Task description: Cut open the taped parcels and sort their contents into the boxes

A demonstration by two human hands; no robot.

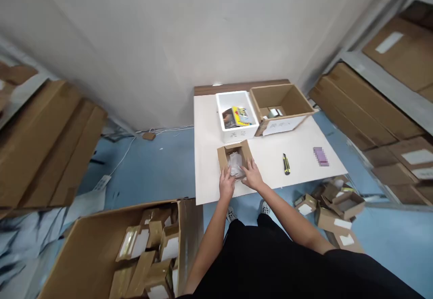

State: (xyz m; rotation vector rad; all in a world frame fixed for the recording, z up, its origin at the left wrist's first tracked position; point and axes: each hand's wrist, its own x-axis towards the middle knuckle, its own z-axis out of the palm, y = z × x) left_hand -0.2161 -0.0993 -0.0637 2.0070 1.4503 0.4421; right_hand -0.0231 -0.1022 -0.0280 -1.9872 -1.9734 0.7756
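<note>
Your open brown box [222, 159] holds cloudy wrap [235, 161], its near end touching your spread right hand [252, 175] and left hand [226, 184], whose grip I can't tell.

it's a stockrm w/ ctns [361, 105] on shelves [389, 84].

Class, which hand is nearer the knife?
Right. The right hand is left of the knife, at the right of the open carton; the left hand is farther off, at the carton's left.
</note>
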